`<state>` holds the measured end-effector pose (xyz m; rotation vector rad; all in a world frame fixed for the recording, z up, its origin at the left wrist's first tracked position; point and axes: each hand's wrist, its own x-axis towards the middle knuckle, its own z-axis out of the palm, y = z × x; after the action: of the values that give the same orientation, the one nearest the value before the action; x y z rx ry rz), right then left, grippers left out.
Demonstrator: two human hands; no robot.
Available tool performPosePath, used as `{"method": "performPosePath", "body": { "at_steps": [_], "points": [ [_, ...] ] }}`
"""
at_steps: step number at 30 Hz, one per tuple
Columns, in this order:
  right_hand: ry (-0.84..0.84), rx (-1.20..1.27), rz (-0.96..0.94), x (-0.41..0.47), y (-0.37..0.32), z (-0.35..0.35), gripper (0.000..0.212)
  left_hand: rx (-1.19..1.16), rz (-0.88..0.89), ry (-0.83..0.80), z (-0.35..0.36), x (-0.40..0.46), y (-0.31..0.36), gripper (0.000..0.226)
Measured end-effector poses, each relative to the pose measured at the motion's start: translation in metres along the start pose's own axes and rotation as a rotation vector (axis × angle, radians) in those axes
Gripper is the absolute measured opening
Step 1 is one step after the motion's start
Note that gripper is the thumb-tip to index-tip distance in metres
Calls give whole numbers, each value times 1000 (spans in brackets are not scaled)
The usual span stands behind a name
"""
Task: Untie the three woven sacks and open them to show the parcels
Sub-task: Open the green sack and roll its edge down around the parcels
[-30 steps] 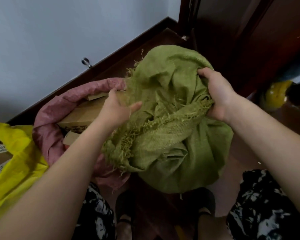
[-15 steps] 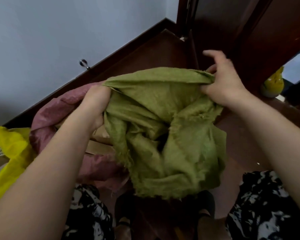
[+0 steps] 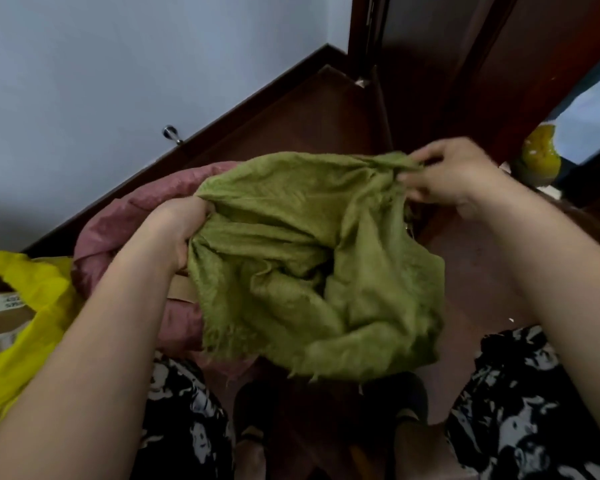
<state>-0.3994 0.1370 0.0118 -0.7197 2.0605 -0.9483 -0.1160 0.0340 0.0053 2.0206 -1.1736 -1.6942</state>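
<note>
Now the green sack (image 3: pixel 312 271) sits lower than half a second ago, its mouth pulled wider between both hands. Left hand (image 3: pixel 174 230) keeps a fisted grip on the near-left rim; right hand (image 3: pixel 454 174) pinches the far-right rim. Contents seemingly hidden in folds. Beyond: pink sack (image 3: pixel 125 223), yellow sack (image 3: pixel 25 327), both open.

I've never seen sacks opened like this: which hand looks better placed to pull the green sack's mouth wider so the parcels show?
Probably the right hand: it pinches the green sack at its raised far rim with free floor beyond. The left hand grips the near-left edge, crowded against the pink sack.
</note>
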Motion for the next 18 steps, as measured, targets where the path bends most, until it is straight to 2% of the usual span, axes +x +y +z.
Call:
{"method": "performPosePath", "body": {
  "at_steps": [1, 2, 3, 5, 6, 8, 10, 11, 13, 15, 18],
  "points": [
    [118, 175, -12, 6, -1, -4, 27, 92, 41, 47, -3, -1, 0, 13],
    [248, 236, -61, 13, -1, -8, 30, 183, 92, 91, -6, -3, 0, 11],
    [348, 182, -124, 19, -1, -10, 37, 267, 143, 123, -8, -4, 0, 9],
    [379, -30, -212, 21, -3, -8, 51, 384, 225, 176, -10, -1, -3, 12],
    [327, -128, -224, 18, -5, -5, 57, 410, 259, 199, -9, 1, -4, 20],
    [192, -220, -197, 7, -5, 4, 73, 532, 316, 234, -4, 10, -7, 55],
    [30, -174, -124, -4, -2, 16, 90, 824, 440, 263, 7, 17, -10, 82],
    [-53, -200, -68, -7, -1, 21, 99, 938, 533, 278, 14, 20, -13, 86],
    [-203, -407, 16, -8, 7, 30, 115, 1041, 747, 242, 33, 23, -16, 87],
    [-286, -562, 80, -3, 16, 34, 112, 1054, 848, 59, 47, 26, -22, 93],
    [-357, -558, -62, 1, 22, 31, 81, 931, 707, -250, 60, 32, -31, 109]
  ]
}}
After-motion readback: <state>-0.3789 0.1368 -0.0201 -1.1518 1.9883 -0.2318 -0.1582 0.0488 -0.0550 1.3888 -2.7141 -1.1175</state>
